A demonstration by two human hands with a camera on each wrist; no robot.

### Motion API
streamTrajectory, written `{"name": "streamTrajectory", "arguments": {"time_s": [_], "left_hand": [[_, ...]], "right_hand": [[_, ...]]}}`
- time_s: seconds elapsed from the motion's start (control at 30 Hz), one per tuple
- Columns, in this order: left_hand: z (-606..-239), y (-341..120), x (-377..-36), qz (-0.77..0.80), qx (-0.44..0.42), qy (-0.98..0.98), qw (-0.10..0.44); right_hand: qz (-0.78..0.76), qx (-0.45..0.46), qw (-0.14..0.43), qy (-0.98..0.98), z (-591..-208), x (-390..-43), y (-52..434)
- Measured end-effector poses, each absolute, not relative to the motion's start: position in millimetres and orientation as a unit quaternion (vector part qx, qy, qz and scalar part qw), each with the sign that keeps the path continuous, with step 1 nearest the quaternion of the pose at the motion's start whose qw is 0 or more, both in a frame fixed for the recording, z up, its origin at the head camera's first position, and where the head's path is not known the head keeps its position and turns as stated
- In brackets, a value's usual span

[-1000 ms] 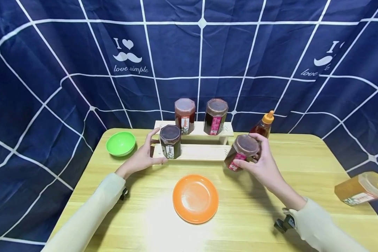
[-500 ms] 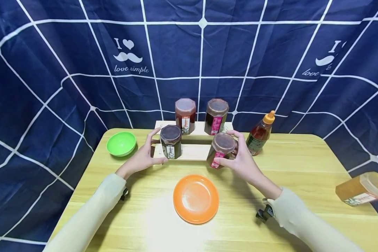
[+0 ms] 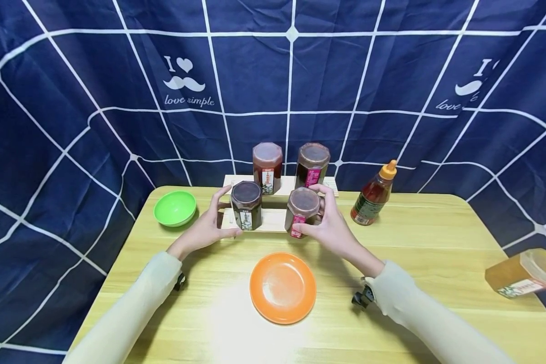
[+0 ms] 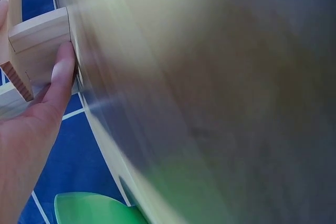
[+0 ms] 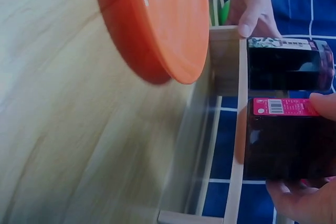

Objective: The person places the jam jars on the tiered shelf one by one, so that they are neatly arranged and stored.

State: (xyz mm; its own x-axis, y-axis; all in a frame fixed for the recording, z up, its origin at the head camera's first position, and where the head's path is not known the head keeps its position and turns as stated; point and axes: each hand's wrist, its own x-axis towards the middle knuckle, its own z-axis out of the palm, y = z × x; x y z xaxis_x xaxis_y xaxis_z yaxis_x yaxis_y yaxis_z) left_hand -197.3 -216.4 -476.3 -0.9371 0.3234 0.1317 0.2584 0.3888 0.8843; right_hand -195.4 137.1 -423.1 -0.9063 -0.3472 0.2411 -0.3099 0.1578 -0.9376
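A two-tier wooden rack [image 3: 273,221] stands on the table, and my left hand [image 3: 208,222] grips its left end. In the left wrist view that hand's fingers lie along the wooden side piece. Close by, a dark jar with a white label [image 3: 247,206] stands on the lower tier. My right hand [image 3: 331,225] holds a dark jar with a pink label [image 3: 302,210] between thumb and fingers, upright at the lower tier. In the right wrist view, the held jar's base [image 5: 251,145] meets the front of the shelf board or nearly so; exact contact is hard to tell.
On the upper tier stand a reddish jar [image 3: 267,167] and another pink-labelled jar [image 3: 312,164]. An orange plate [image 3: 282,288] lies in front, a green bowl [image 3: 175,208] at left. A sauce bottle [image 3: 373,194] and an amber jar [image 3: 523,273] stand to the right.
My right hand has carried the pink-labelled jar leftward, from beside the rack's right end to the lower tier. The left hand has stayed in place.
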Motion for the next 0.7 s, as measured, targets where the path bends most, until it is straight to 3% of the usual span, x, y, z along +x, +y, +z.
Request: {"name": "streamTrajectory", "arguments": {"time_s": [0.47, 0.7], "left_hand": [[-475, -215, -195, 0.528, 0.172, 0.831, 0.031], [-476, -217, -195, 0.520, 0.168, 0.837, 0.029]], "right_hand": [[-0.615, -0.219, 0.012, 0.757, -426, -206, 123], [-0.522, -0.208, -0.045, 0.826, -426, -202, 124]]}}
